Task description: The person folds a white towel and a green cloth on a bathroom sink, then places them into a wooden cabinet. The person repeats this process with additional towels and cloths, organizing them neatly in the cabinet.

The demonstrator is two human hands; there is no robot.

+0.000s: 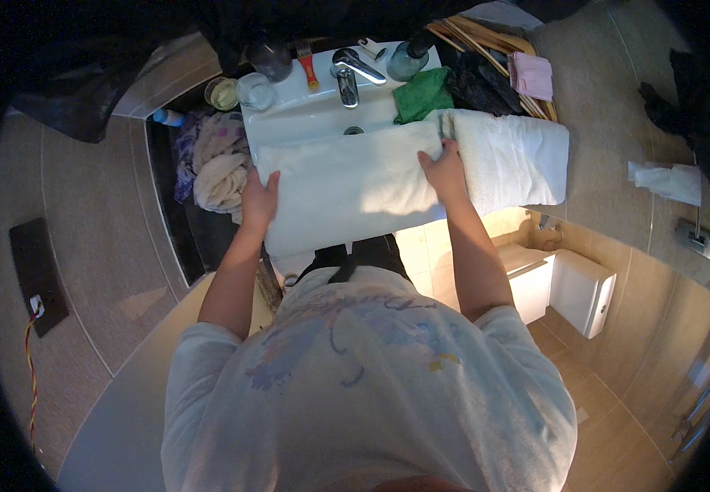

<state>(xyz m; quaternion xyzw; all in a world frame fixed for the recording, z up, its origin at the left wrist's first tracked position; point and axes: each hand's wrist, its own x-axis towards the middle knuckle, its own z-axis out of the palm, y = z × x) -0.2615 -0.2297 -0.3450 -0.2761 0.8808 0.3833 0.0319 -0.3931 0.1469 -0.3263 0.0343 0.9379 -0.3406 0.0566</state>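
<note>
A folded white towel lies across the front of the white washbasin and overhangs its front edge. My left hand grips the towel's left edge, thumb on top and the other fingers mostly hidden. At its other end, my right hand holds the right edge with the thumb pressed over the fabric. Close against that hand, a second folded white towel extends to the right. The drain hole shows just behind the held towel, below the chrome faucet.
Left of the basin are crumpled cloths and two glass jars, one yellowish, one clear. Behind stand a red-handled brush and a pump bottle. A green cloth, black cloth and pink cloth lie right. A toilet stands below.
</note>
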